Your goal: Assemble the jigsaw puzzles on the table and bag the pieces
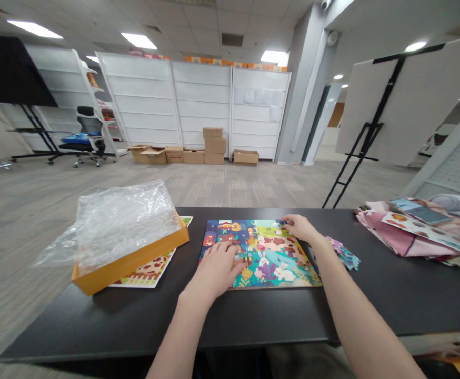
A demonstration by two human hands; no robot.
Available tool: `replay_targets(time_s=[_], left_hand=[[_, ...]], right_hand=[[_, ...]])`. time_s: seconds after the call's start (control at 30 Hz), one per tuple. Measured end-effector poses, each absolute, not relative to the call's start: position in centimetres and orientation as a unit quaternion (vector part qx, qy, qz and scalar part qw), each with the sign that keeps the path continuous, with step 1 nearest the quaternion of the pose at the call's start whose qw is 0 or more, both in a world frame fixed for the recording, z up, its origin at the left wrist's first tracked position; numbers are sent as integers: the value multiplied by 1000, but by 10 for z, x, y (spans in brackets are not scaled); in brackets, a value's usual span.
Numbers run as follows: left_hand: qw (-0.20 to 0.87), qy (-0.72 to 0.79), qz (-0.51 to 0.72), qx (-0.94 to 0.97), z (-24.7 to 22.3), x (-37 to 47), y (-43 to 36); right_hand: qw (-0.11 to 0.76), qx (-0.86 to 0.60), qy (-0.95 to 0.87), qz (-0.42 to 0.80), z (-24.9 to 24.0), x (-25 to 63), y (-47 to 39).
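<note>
A colourful animal jigsaw puzzle [269,263] lies flat on the black table [269,321], with rabbits along its lower part and a brown-spotted cow near the middle. My left hand [220,266] rests on the puzzle's left part, palm down and fingers spread. At the upper right corner, the bent fingertips of my right hand [299,227] touch the puzzle around a small dark piece [282,224]. Just right of the puzzle, partly behind my right forearm, are several loose pink and teal pieces [346,255].
An orange box [135,260] holding clear plastic wrap [123,221] stands at the left, partly over a printed picture sheet [151,273]. Folded pink cloths [399,231] lie at the right, with a printed card [431,234] and a grey-blue flat object [423,210] on top.
</note>
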State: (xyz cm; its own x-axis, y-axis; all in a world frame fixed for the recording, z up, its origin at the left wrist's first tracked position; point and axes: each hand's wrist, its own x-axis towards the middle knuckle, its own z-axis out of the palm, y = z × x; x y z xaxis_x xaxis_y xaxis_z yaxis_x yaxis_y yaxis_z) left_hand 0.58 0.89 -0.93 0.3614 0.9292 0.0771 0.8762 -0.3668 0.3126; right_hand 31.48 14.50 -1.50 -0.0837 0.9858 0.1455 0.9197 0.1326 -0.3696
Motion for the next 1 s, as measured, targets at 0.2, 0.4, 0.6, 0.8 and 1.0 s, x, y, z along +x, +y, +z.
replay_targets(time_s=[0.2, 0.4, 0.6, 0.8, 1.0], left_hand=[[103, 547, 120, 822, -12, 4, 11], [102, 542, 121, 825, -13, 3, 13], [95, 539, 122, 828, -16, 3, 14], [89, 539, 116, 830, -20, 3, 18], [82, 535, 122, 832, -22, 2, 19]], right_hand=[[186, -649, -731, 104, -16, 314, 145], [258, -637, -721, 91, 0, 330, 131], [202, -725, -658, 26, 28, 401, 92], [21, -727, -685, 53, 28, 431, 68], [-8, -723, -690, 41, 17, 427, 65]])
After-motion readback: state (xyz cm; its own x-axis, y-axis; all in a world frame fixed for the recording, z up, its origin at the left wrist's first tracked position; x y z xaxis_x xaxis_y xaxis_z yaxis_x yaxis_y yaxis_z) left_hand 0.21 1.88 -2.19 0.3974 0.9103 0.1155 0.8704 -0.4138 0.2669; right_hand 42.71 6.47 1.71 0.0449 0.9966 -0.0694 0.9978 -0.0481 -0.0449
